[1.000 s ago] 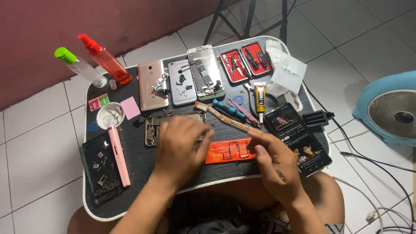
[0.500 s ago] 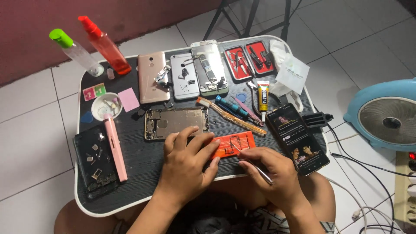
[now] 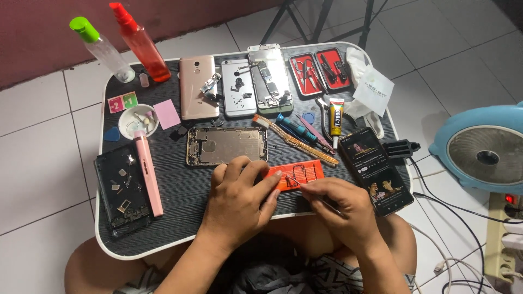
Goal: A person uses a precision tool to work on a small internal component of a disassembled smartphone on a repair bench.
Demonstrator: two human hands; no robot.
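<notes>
Steadying a small orange board
Left hand point(image 3: 239, 198) pins the flat orange rectangular board point(image 3: 295, 174); right hand point(image 3: 340, 209), at three o'clock, pinches thin metal tweezers point(image 3: 316, 195) onto it.

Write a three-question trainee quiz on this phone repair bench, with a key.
1. True or false: the left hand rests on the orange tray.
2. What does the right hand hold: A tweezers, B toothbrush, C glue tube?
3. Which spray bottle stands nearer the table's left corner, the green-capped bottle or the red bottle?

Key: 1 true; 2 A; 3 green-capped.
</notes>
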